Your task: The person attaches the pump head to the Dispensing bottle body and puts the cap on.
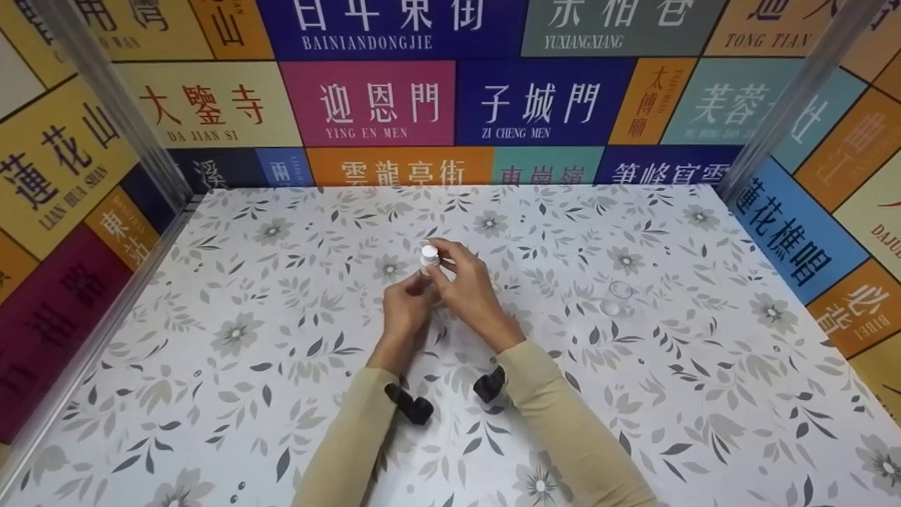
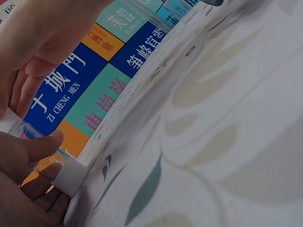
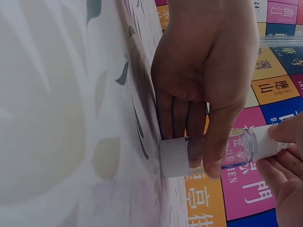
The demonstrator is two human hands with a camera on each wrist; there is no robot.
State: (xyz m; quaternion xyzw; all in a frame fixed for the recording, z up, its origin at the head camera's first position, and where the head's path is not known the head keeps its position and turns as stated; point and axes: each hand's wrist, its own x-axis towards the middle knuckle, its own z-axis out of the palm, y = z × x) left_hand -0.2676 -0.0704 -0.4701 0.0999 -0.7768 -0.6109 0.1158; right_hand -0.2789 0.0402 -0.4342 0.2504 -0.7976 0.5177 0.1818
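Observation:
A small clear bottle (image 3: 239, 147) with a white base (image 3: 174, 158) stands upright on the patterned tabletop. My left hand (image 1: 407, 306) grips its clear body low down, thumb on one side and fingers on the other. At the upper end, my right hand (image 1: 468, 282) pinches the white top (image 1: 429, 252) between thumb and fingers. The left wrist view shows the white base (image 2: 71, 176) down at the table surface, just below the left fingers. Part of the bottle's body is hidden behind the hands.
A transparent cup-like piece (image 1: 617, 299) lies on the table to the right of my hands. Floral cloth (image 1: 281, 436) covers the tabletop. Panels with large printed characters (image 1: 366, 105) stand behind and at both sides, with clear posts (image 1: 795, 105) at the back corners.

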